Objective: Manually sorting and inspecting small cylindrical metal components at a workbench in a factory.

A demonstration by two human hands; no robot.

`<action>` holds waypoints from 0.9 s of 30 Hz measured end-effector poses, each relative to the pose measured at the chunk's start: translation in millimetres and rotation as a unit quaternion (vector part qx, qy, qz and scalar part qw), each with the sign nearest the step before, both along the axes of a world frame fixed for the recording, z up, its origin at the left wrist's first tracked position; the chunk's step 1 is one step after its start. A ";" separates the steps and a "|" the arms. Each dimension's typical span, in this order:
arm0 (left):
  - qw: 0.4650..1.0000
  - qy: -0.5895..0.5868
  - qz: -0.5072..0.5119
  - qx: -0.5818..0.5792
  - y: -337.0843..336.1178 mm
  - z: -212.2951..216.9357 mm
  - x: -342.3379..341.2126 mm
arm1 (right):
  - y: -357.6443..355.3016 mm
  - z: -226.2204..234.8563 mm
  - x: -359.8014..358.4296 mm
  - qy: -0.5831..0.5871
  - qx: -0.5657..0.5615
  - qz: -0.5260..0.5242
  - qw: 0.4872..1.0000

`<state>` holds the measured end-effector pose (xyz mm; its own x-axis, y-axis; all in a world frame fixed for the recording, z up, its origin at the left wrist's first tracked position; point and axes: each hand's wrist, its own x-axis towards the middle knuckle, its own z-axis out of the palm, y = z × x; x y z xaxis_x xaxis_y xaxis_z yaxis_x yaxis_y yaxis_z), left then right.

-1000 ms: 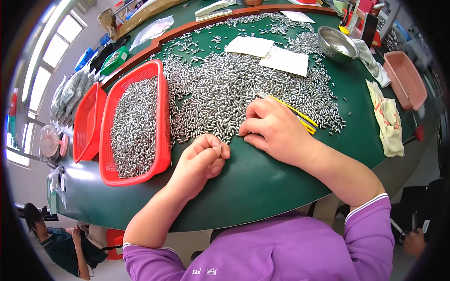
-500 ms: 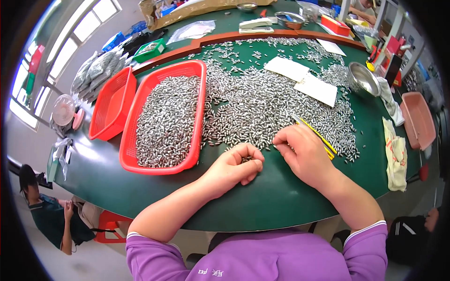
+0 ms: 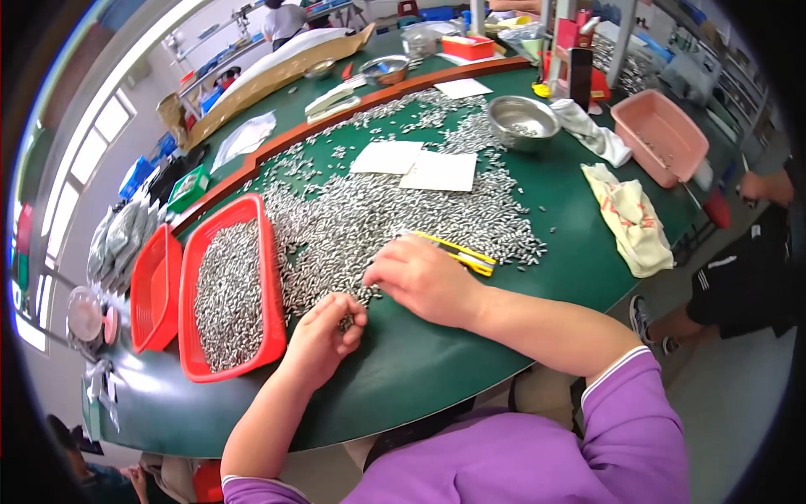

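Sitting at the left of the glossy green tabletop (image 3: 403, 370), a red plastic basket (image 3: 155, 294) stands just beside a longer, red-rimmed plastic basket (image 3: 273, 294) holding a deep fill of small, silvery, bullet-shaped metal pieces (image 3: 228, 294); right of that one's near end is the bare left hand (image 3: 323, 336), its fingers curled in, a few metal pieces showing in the fold (how many, I cannot tell).

Beyond both hands spreads a broad, loose heap of the same silvery metal pieces (image 3: 336, 218), their long axes pointing every way; its near edge reaches the fingertips of the bare right hand (image 3: 424, 277), which bends palm down with its fingers aimed leftward at the left hand; whether they pinch a piece or are merely bent, I cannot tell. From those fingertips the heap lies ahead and to the left; the right hand is the nearer to it, the left hand being a little closer to the person, with a narrow gap between the two.

Just past the right hand lies a slim yellow-and-black tool (image 3: 470, 259), its long axis slanting from upper left to lower right; two white paper sheets (image 3: 439, 171) rest on the heap; farther right come a round steel bowl (image 3: 508, 112), a crumpled cream cloth (image 3: 625, 218) and a pink plastic basket (image 3: 663, 126).
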<state>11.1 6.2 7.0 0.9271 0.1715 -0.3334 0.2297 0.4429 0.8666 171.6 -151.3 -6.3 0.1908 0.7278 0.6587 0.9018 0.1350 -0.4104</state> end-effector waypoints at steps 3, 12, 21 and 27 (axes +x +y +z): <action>0.998 0.052 0.016 -0.025 -5.7 9.2 -2.3 | 2.2 -2.8 -3.9 0.000 0.017 0.013 1.000; 0.994 0.046 0.049 -0.092 -15.2 19.9 -7.1 | 5.7 -1.6 -2.2 0.003 0.065 0.011 0.998; 0.975 -0.013 0.063 -0.213 1.2 16.8 -6.5 | 12.2 24.8 -5.6 -0.032 -0.051 -0.021 0.998; 0.972 -0.003 0.009 -0.236 1.9 9.8 11.0 | 20.0 27.9 4.8 -0.065 0.041 -0.024 0.997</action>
